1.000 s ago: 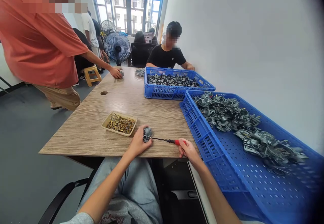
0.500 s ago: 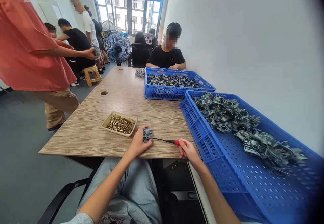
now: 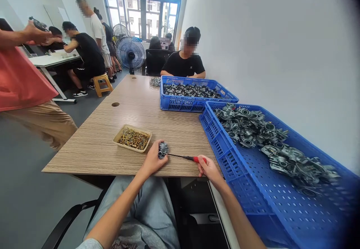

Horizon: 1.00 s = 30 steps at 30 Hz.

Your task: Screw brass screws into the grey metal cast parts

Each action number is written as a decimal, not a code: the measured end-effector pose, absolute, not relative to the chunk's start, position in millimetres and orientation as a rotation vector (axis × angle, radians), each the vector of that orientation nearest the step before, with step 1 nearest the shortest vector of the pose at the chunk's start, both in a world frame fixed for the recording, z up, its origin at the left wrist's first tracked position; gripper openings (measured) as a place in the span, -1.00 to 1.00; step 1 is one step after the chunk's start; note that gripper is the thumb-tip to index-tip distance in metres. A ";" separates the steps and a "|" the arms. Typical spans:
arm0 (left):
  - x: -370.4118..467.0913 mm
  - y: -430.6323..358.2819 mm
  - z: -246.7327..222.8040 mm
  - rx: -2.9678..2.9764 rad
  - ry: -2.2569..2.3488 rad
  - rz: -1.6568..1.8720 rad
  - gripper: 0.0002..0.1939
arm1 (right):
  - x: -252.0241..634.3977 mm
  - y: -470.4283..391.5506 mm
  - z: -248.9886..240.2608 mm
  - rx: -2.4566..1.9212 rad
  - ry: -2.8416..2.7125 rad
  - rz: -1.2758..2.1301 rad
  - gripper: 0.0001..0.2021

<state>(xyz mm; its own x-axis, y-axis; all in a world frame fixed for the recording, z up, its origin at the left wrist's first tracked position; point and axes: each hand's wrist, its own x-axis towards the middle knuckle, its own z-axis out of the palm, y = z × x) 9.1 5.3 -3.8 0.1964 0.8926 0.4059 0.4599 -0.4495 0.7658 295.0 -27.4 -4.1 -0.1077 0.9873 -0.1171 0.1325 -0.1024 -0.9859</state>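
My left hand [image 3: 153, 160] is closed round a small grey metal carburetor [image 3: 163, 150], held just above the front part of the table. In my right hand [image 3: 208, 169] is the red handle of a screwdriver [image 3: 199, 159]. Its dark shaft points left, and the tip meets the carburetor's right side; the exact contact point is too small to make out. Left of my hands stands a cream plastic tray [image 3: 116, 141] filled with brass-coloured screws or jets [image 3: 133, 138].
A large blue crate [image 3: 233, 170] with many carburetors [image 3: 247, 125] stands at my right. Behind it, another blue crate [image 3: 180, 104] holds small metal parts. A co-worker [image 3: 184, 63] in black sits at the far end. At left stands a person in a coral shirt [image 3: 22, 80].
The person in the coral shirt has moved left and raised their hands with a dark object. My hands, the carburetor and the screwdriver stay almost in place.
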 end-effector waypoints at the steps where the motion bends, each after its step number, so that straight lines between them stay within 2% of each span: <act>1: 8.9 5.2 -3.5 1.987 1.263 1.179 -0.35 | 295.2 -27.5 -4.3 -1.327 -1.346 1.317 -0.45; 9: 8.3 5.9 -4.5 1.983 1.276 1.165 -0.33 | 291.4 -31.5 0.3 -1.250 -1.495 1.387 -0.53; 12: 8.2 5.7 -3.9 1.961 1.281 1.170 -0.34 | 291.1 -32.0 1.8 -1.267 -1.391 1.389 -0.50; 17: 4.8 4.8 2.5 1.819 1.299 1.180 -0.40 | 292.8 -32.9 4.1 -1.221 -1.163 1.365 -0.52; 25: -8.3 11.5 -3.9 1.527 1.230 1.277 -0.56 | 292.9 -34.6 5.5 -1.201 -1.164 1.361 -0.51; 30: -6.5 11.9 -6.4 1.500 1.202 1.304 -0.51 | 292.9 -34.2 10.0 -1.182 -1.198 1.373 -0.52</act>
<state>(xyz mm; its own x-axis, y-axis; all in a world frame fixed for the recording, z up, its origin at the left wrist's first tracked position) -6.5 11.9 -6.4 0.0188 0.9724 0.2324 0.1527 -0.2325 0.9605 292.9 -34.2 10.0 -0.1015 0.9913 -0.0837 -0.0513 -0.0892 -0.9947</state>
